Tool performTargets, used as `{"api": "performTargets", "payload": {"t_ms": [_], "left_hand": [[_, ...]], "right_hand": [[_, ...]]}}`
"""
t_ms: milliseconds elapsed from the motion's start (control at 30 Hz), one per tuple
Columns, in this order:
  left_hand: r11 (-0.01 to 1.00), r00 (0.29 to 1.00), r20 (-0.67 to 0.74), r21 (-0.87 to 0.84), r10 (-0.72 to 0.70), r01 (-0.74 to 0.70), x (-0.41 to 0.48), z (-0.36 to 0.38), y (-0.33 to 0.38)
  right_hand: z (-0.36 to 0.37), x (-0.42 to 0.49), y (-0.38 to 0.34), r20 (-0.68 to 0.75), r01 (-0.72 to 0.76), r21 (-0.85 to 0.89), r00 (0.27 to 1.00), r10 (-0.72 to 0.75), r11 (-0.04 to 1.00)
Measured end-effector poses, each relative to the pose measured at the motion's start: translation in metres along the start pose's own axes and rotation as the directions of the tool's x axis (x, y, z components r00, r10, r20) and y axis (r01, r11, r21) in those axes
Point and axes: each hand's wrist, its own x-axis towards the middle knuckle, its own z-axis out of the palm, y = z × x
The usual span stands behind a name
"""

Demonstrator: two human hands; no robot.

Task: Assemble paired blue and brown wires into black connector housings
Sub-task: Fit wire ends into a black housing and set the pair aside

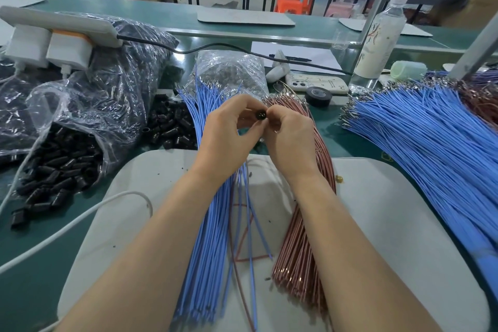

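Note:
My left hand [229, 129] pinches a small black connector housing [260, 115] between thumb and fingers, above the wire bundles. My right hand [288, 135] meets it from the right, fingers curled and pinching at the housing; what it holds is hidden behind the fingers. Under my hands lie a bundle of blue wires [207, 250] and a bundle of brown wires [299, 245] on a grey mat [390, 224]. A few loose blue and brown wires [248, 234] run down between the bundles. Loose black housings [172, 127] are piled left of the blue wires.
An open plastic bag of black housings [62, 164] spills at the left. A large fan of blue wires [431, 148] covers the right. A phone [315, 83], black tape roll [318, 96], bottle [380, 43], power strip [48, 43] and white cable [67, 226] lie around.

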Motion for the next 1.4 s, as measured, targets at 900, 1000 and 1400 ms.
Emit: {"api": "performTargets", "payload": {"t_ms": [900,1000,1400], "left_hand": [[0.999,0.999,-0.004,-0.011,-0.042,0.042,0.001,0.0,-0.002],[0.999,0.999,-0.016,-0.007,-0.048,0.048,0.001,0.0,-0.002],[0.98,0.995,-0.018,-0.176,-0.101,0.096,0.002,0.002,-0.004]], "right_hand": [[0.0,-0.001,-0.002,0.006,0.014,-0.002,1.0,-0.014,1.0],[0.001,-0.001,-0.002,0.032,-0.001,-0.003,0.999,0.001,1.0],[0.004,-0.002,0.004,0.031,-0.037,-0.028,0.999,0.038,0.999]]}}
